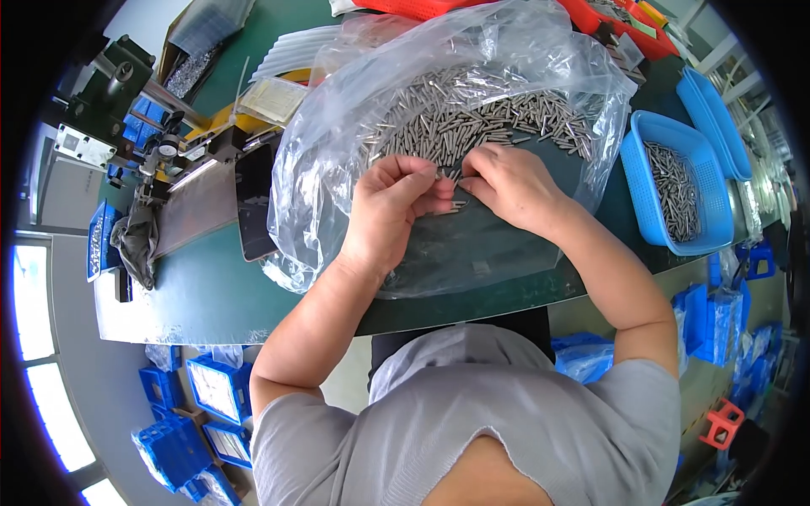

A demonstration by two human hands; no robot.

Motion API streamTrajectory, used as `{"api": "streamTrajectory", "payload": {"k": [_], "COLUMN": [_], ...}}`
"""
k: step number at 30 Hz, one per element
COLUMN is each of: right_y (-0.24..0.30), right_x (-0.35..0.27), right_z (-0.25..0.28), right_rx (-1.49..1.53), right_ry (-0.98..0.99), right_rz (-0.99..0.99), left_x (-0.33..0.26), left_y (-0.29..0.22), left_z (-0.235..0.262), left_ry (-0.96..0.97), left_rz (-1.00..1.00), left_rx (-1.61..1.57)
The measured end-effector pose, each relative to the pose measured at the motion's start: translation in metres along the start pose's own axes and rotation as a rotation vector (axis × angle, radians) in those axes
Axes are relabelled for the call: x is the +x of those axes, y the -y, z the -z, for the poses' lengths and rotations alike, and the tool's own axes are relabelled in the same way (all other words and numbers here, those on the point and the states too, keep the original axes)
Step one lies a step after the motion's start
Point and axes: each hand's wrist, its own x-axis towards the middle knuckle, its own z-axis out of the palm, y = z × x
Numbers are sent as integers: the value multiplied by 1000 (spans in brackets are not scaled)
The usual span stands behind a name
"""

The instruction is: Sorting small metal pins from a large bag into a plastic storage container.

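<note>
A large pile of slim metal pins [460, 126] lies on a clear plastic bag [316, 181] spread over the green table. My left hand [392, 198] is at the near edge of the pile, its thumb and fingers pinched on a small metal pin [456, 176]. Close beside it, my right hand [510, 181] has its thumb and fingertips pressed together, pointing down at the pins. Whatever sits between those right fingertips is hidden. Just under the left fingers, a few loose pins [456, 206] rest on the bag.
To the right stands a blue basket [637, 181] of similar pins [672, 190], with another blue basket [713, 122] behind it. A dark phone-like slab [256, 202] lies left of the bag, near a bench fixture [169, 148]. Red trays [413, 8] line the back.
</note>
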Motion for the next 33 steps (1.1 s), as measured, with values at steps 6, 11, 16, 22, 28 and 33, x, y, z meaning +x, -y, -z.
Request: {"api": "streamTrajectory", "payload": {"k": [6,11,16,22,28,33], "right_y": [4,14,16,14,19,-1], "right_x": [0,-3,-2,-6,-2,5], "right_z": [27,25,23,11,18,32], "right_rx": [1089,1347,1281,939,1106,1758], "right_ry": [41,99,88,4,16,-236], "right_rz": [-384,-383,-368,-107,-426,-647], "left_x": [-1,0,0,0,-1,0], "left_y": [1,5,5,4,2,-3], "left_z": [0,0,1,0,1,3], "left_ry": [133,170,180,195,173,-12], "left_rz": [67,86,74,77,67,-55], "left_rx": [-28,-49,-62,-84,-74,-38]}}
